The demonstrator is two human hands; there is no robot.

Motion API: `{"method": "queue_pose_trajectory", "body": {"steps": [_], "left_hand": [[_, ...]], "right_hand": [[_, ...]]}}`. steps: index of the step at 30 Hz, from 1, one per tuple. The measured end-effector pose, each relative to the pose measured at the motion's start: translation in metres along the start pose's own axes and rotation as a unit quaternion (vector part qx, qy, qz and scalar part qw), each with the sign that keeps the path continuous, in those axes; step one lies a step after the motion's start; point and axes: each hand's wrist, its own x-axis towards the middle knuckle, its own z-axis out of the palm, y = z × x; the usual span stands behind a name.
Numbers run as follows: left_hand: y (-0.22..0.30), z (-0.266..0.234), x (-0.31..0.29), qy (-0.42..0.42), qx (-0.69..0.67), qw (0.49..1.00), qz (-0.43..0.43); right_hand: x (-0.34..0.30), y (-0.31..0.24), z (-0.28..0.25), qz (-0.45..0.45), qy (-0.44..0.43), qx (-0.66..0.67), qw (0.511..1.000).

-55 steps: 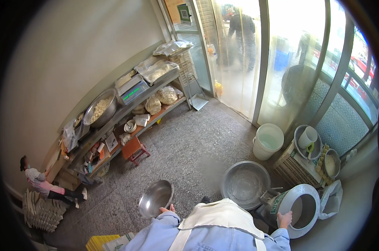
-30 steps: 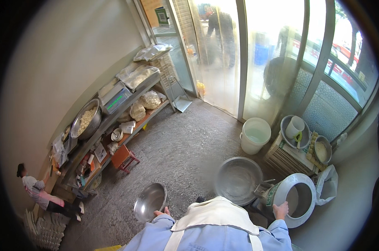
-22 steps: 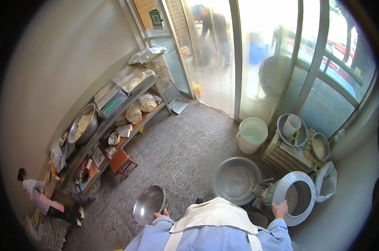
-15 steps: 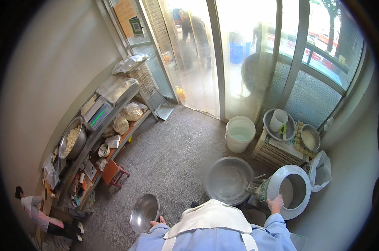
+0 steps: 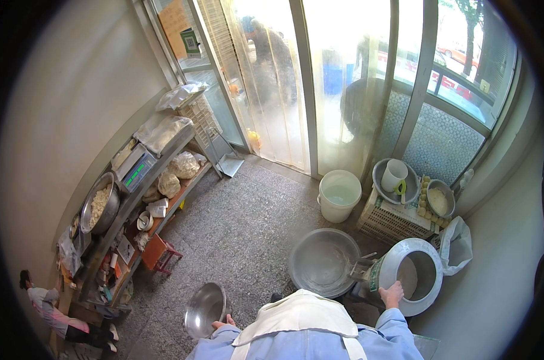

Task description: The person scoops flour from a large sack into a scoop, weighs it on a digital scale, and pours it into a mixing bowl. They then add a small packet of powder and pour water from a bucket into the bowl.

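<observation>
The left grip [image 5: 224,321] was clamped on the edge of a steel bowl [image 5: 204,309], just left of it: round, tilted, its smooth grey inside gleaming. The right grip [image 5: 392,294] was clamped over the broad white rim of a drum [image 5: 398,258], whose round, shadowed mouth lay just right of it. A wide, dull-grey basin [image 5: 324,262] stood between both grips, farther forward.

The bowl [image 5: 203,307] is silver, the drum [image 5: 411,308] white — apron [image 5: 308,313] cream, shirt [image 5: 284,345] pale blue, floor [image 5: 242,216] speckled grey.
</observation>
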Motion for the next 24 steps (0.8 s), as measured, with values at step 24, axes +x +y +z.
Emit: {"method": "queue_pose_trajectory", "body": {"steps": [24], "left_hand": [[0.010,-0.002,0.006,-0.012,-0.007,0.999,-0.037]], "right_hand": [[-0.001,0.003,0.004,-0.021,0.025,0.018,0.999]]}}
